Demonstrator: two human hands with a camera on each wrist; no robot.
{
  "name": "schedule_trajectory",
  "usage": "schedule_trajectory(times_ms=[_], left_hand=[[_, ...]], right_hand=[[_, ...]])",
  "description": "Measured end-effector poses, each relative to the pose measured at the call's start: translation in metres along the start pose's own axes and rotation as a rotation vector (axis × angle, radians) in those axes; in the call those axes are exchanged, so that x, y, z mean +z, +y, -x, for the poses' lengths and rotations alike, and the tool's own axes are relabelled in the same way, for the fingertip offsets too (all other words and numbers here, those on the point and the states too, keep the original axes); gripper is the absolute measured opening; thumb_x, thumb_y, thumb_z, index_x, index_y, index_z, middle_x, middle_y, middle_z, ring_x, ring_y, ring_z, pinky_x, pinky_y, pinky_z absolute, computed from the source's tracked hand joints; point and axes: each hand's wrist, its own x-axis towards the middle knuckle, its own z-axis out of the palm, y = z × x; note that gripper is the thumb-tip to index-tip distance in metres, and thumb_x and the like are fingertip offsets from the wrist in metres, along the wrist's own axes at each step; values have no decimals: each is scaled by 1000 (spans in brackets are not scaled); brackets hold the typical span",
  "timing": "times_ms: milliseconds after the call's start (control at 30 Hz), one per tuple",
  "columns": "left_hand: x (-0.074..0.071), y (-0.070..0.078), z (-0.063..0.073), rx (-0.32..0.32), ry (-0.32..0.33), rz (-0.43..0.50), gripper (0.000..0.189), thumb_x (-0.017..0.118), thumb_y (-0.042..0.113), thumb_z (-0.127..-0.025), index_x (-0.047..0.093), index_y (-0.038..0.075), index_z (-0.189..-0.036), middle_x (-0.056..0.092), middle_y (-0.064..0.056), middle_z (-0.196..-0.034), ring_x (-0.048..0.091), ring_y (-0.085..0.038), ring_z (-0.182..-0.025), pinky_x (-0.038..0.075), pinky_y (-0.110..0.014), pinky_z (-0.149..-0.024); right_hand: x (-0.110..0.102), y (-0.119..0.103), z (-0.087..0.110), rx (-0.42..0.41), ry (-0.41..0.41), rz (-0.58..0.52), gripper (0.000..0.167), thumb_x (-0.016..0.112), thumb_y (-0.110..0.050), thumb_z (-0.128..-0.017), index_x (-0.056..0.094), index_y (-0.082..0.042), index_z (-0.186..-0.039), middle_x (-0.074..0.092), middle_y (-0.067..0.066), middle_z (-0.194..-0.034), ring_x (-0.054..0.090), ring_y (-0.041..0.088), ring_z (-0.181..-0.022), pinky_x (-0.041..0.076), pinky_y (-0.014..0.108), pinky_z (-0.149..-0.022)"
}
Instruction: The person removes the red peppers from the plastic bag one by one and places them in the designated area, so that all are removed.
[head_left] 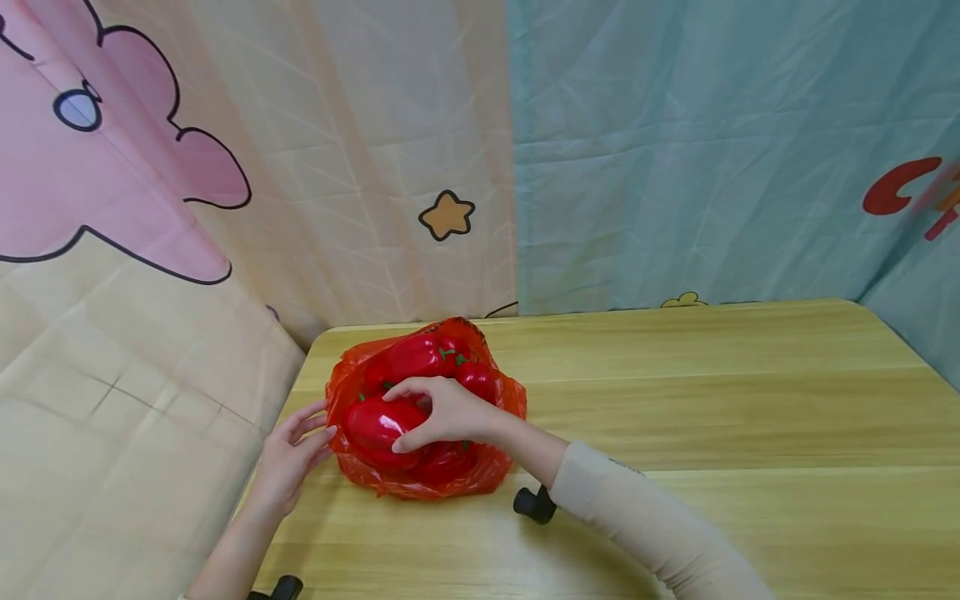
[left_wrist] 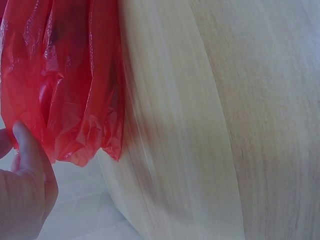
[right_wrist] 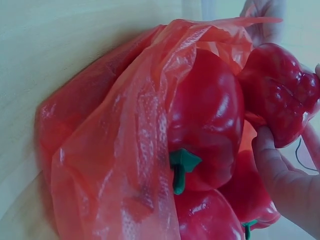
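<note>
A red plastic bag (head_left: 420, 488) stands with its mouth spread on the left part of the table, filled with several glossy red bell peppers (head_left: 415, 357). My right hand (head_left: 448, 412) grips one red bell pepper (right_wrist: 280, 95) at the bag's mouth, thumb and fingers on either side. Beside it in the right wrist view, another pepper (right_wrist: 207, 120) with a green stem lies inside the bag. At the bag's left rim, my left hand (head_left: 288, 458) pinches the plastic between thumb and fingers. The left wrist view shows the thumb (left_wrist: 25, 140) against the crumpled bag edge (left_wrist: 70, 145).
The wooden table (head_left: 712, 400) extends right of the bag, and its left edge runs close by my left hand. A printed curtain (head_left: 637, 167) hangs behind it. Black fittings (head_left: 534, 505) show near my wrists.
</note>
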Motion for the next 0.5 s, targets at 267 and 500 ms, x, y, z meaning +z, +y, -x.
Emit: schedule_trajectory(times_ms=[267,500], left_hand=[[-1,-1,0,5,0,18,38,61,2,-89,52,5,-125,59,9,-97,62,-5,-82,53,-20,-72],[-1,-2,-1,0,1,15,36,61,3,-89,54,5,-125,59,8,-97,62,-5,-82,53,-20,-73]], right_hand=[[-12,0,7,6,15,-20,51,80,-27,-70,59,-29,-116,53,-8,-116,49,16,-105,53,29,-71],[-30,3,15,-9,36,-75,52,80,-23,-71,59,-25,-118,54,-4,-117,51,20,-104,54,32,-72]])
